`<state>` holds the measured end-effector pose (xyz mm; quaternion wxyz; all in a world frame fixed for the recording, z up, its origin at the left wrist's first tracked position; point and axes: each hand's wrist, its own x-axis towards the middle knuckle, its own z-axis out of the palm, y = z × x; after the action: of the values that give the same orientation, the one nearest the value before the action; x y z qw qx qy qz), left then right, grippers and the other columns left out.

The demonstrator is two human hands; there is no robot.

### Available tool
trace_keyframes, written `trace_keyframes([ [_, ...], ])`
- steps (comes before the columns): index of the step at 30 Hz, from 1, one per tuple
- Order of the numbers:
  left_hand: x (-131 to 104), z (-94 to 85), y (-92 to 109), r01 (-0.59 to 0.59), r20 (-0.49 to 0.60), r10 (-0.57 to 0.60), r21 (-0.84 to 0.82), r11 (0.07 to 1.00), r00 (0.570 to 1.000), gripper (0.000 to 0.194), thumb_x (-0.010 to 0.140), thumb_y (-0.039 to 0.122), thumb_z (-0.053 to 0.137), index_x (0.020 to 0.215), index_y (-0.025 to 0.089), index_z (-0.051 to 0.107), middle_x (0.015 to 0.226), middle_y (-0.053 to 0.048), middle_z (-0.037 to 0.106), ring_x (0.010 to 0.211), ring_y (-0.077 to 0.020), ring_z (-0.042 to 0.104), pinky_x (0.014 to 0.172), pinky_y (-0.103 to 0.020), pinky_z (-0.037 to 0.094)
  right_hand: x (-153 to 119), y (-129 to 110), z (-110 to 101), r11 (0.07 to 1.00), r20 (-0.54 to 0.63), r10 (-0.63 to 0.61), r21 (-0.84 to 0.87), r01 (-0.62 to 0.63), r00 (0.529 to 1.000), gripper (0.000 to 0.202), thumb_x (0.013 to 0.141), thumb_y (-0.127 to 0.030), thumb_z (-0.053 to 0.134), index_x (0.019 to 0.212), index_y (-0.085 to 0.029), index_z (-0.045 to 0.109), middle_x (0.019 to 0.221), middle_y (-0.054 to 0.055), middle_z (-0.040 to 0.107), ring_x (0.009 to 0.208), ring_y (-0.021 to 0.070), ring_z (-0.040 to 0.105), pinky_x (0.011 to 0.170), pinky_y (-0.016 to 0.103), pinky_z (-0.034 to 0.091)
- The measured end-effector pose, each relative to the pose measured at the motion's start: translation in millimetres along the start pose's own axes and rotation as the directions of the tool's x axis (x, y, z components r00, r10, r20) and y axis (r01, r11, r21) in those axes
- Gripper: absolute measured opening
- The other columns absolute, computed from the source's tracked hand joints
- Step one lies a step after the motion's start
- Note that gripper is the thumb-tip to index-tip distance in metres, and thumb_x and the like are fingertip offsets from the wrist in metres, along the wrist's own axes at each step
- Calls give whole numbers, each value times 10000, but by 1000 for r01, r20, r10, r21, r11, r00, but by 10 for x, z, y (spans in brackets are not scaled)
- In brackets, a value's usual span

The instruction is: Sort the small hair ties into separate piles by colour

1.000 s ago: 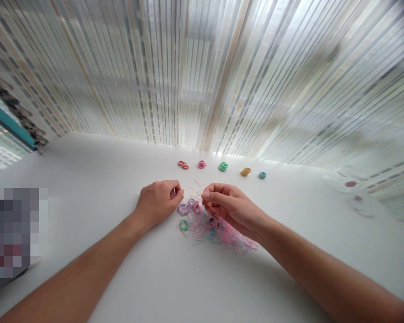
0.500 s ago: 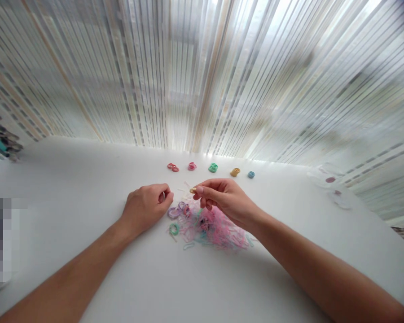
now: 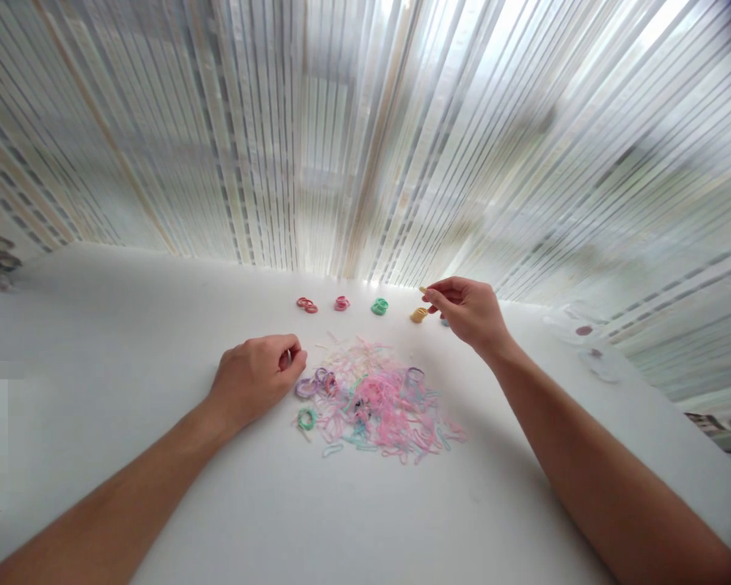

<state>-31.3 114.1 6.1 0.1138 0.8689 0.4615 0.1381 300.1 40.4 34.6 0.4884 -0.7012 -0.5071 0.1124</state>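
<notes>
My right hand (image 3: 466, 313) pinches a small yellow hair tie (image 3: 423, 290) just above a stack of yellow hair ties (image 3: 418, 315). Partly covered by its fingers is a blue hair tie pile (image 3: 444, 322). My left hand (image 3: 259, 370) rests curled on the table, thumb against fingers; whatever may lie inside cannot be made out. Close to its fingertips are purple hair ties (image 3: 306, 388) and a green hair tie (image 3: 306, 419). They edge a loose heap of mostly pink, thin elastic bands (image 3: 381, 398).
Along the far side of the white table (image 3: 365, 520) sit red hair ties (image 3: 307, 305), pink ones (image 3: 341, 303) and green ones (image 3: 379, 306). A striped string curtain (image 3: 341, 162) hangs behind. Clear plastic items (image 3: 600, 366) lie at the right.
My right hand has moved from over the heap to the far right with the yellow hair tie, uncovering the bands. My left hand stays curled in about the same place.
</notes>
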Motion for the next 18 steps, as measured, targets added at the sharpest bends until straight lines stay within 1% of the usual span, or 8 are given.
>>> trace_keyframes([
  [2, 1, -1, 2, 6, 2, -6, 2, 1000, 1000, 296, 896, 450, 450, 734, 253, 601, 685, 11, 637, 661, -179, 553, 608, -309, 266, 39, 73, -86, 991, -45, -45, -131, 39, 998, 305, 830, -433, 720, 918, -143, 754, 831, 117, 775, 716, 218, 733, 657, 327, 552],
  [4, 2, -3, 7, 12, 5, -12, 6, 1000, 1000, 291, 895, 449, 450, 744, 255, 606, 694, 11, 641, 671, -182, 558, 612, -307, 270, 54, 107, -146, 965, -57, -103, -247, 86, 993, 246, 845, -387, 704, 910, -157, 765, 836, 105, 780, 747, 221, 734, 717, 345, 554],
  [7, 3, -8, 17, 18, 9, -18, 12, 1000, 1000, 290, 895, 451, 450, 754, 254, 609, 706, 8, 645, 686, -184, 562, 616, -308, 271, 53, 113, -189, 920, -11, -180, -355, 164, 984, 199, 858, -347, 694, 890, -167, 772, 823, 87, 782, 730, 210, 722, 718, 335, 541],
  [10, 3, -12, 19, 16, 18, -16, 11, 1000, 1000, 293, 896, 451, 448, 755, 250, 607, 706, 7, 640, 681, -181, 556, 616, -308, 268, 52, 122, -196, 885, 62, -220, -407, 226, 973, 182, 873, -328, 681, 909, -177, 775, 809, 65, 781, 720, 201, 717, 707, 323, 528],
  [13, 5, -10, 13, 18, 18, -18, 12, 1000, 1000, 299, 897, 454, 446, 750, 246, 603, 709, 8, 639, 676, -176, 549, 615, -307, 262, 54, 148, -190, 855, 131, -232, -445, 266, 964, 165, 882, -305, 669, 937, -198, 783, 821, 42, 785, 742, 198, 724, 721, 316, 523],
  [18, 9, -5, 4, 19, 13, -19, 7, 1000, 1000, 290, 895, 447, 449, 749, 247, 601, 709, 14, 640, 672, -171, 544, 619, -304, 264, 47, 159, -180, 824, 177, -236, -484, 294, 955, 159, 885, -292, 666, 957, -215, 785, 842, 25, 789, 751, 196, 724, 733, 316, 520],
])
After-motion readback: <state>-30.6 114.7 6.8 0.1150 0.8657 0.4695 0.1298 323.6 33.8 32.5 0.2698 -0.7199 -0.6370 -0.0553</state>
